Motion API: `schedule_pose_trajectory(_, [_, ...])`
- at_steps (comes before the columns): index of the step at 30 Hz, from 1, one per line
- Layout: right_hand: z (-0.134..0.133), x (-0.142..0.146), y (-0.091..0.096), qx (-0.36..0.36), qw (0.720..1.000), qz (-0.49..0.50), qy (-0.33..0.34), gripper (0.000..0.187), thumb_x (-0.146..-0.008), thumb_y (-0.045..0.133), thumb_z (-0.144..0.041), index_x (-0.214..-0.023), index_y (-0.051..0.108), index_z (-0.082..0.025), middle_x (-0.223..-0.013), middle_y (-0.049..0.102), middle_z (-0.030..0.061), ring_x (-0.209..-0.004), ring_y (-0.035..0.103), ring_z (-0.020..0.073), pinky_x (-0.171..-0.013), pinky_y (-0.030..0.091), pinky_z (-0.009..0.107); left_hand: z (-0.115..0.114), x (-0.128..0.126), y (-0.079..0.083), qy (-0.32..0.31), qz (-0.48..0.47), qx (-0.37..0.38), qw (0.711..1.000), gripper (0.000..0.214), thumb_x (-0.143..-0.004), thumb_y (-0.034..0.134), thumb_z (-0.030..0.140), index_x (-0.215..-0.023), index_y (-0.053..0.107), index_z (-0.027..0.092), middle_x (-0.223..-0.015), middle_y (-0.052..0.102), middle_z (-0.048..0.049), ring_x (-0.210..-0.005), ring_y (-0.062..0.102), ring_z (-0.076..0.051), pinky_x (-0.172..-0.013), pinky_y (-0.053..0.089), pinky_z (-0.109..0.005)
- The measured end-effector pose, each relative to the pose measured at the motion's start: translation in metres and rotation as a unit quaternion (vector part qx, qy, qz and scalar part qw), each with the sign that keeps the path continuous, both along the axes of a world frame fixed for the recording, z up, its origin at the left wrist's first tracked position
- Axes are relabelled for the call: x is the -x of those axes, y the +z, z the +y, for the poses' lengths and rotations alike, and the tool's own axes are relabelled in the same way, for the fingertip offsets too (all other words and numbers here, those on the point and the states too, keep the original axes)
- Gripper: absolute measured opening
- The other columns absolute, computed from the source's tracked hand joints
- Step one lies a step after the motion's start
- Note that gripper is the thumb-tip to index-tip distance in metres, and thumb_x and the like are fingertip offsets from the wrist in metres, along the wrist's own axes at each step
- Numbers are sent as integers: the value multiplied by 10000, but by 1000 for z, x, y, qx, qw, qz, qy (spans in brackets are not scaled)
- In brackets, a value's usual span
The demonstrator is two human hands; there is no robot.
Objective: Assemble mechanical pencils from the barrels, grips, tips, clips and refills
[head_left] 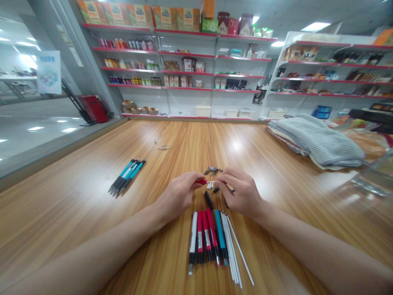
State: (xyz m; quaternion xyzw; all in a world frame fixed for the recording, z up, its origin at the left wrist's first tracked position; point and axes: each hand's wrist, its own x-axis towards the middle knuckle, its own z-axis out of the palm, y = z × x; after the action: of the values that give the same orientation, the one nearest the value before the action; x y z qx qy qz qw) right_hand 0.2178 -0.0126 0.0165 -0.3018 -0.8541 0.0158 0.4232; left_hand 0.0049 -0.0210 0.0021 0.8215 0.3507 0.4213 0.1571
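My left hand (pixel 181 191) is closed on a red pen barrel (pixel 202 181), mostly covered by the fingers. From its end a thin white refill (pixel 211 181) runs to the fingertips of my right hand (pixel 241 189), which pinch it. Just below lie small white pieces (pixel 210 186) and a black pen grip (pixel 208 200); dark parts under my right hand are partly hidden. Nearer me are a white barrel (pixel 193 233), several red barrels (pixel 205 231), a teal barrel (pixel 220 229) and several loose white refills (pixel 232 250). Small metallic parts (pixel 214 169) lie beyond my hands.
Several teal-and-black pens (pixel 127 176) lie together at left. A thin ring-shaped item (pixel 164 147) rests farther back. Folded striped cloth (pixel 319 139) and a clear container (pixel 376 176) occupy the right side. Stocked shelves (pixel 187 53) stand behind the wooden table (pixel 92 205).
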Motion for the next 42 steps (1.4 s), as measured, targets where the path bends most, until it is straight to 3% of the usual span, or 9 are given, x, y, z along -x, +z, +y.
schedule_pose_trajectory(8, [2,-2,-6,3,1000,5,-3,161,-896,505,-171,-778,615,-169,-755,569,52,-738,524,165,-684,428,307,-2,1,3,-9,79,-39,996,239,-920,452,133,-1105,586,201,-975,633,-77,-920,575,-185,-822,447,-302])
schedule_pose_trajectory(14, [2,-1,-2,11,999,-42,-32,303,-919,511,-283,-649,577,-162,-669,540,37,-674,493,150,-643,372,291,-1,1,2,2,112,-35,993,237,-953,405,167,-1112,577,198,-989,624,-63,-945,565,-179,-836,435,-300])
schedule_pose_trajectory(17, [9,-7,0,62,998,-2,-33,335,-951,449,-326,-721,635,-167,-698,575,37,-704,531,150,-666,386,284,0,-1,0,16,87,-10,996,210,-950,421,176,-1088,577,201,-1004,626,-47,-934,576,-161,-824,438,-272])
schedule_pose_trajectory(20, [25,-18,-4,130,985,73,-91,338,-975,376,-303,-884,677,-179,-797,630,37,-762,572,148,-698,408,278,0,-3,0,34,63,19,997,186,-951,426,182,-1057,576,207,-982,635,-28,-902,588,-147,-800,437,-252])
schedule_pose_trajectory(24, [49,-30,-16,197,964,52,-170,191,-878,533,-261,-932,699,-182,-803,635,28,-667,541,138,-640,407,276,0,-2,5,64,46,47,996,155,-951,428,201,-1019,567,201,-933,632,-19,-849,585,-147,-755,423,-251])
schedule_pose_trajectory(27, [53,-32,-18,208,968,36,-137,170,-837,576,-235,-942,701,-186,-807,612,26,-660,524,129,-628,406,266,-1,-1,8,90,32,68,993,146,-954,424,237,-1016,546,189,-814,593,-5,-735,553,-137,-676,399,-246])
schedule_pose_trajectory(30, [43,-29,-14,202,977,29,-59,163,-827,590,-225,-948,692,-192,-817,595,26,-684,523,128,-618,403,257,-2,1,8,103,-18,81,991,160,-963,413,292,-1027,516,187,-699,494,30,-612,472,-111,-585,353,-229])
schedule_pose_trajectory(34, [30,-22,-10,201,979,-18,26,127,-785,633,-177,-895,696,-192,-842,599,32,-798,562,150,-724,433,279,-3,1,8,90,-40,82,992,178,-965,413,331,-963,522,191,-634,410,52,-546,390,-92,-532,302,-216])
schedule_pose_trajectory(42, [31,-15,-13,244,969,-37,16,27,-779,678,-212,-778,697,-193,-847,606,34,-826,573,162,-764,444,299,-4,-2,10,87,56,75,992,199,-966,396,311,-892,528,182,-623,442,47,-562,431,-97,-558,300,-225])
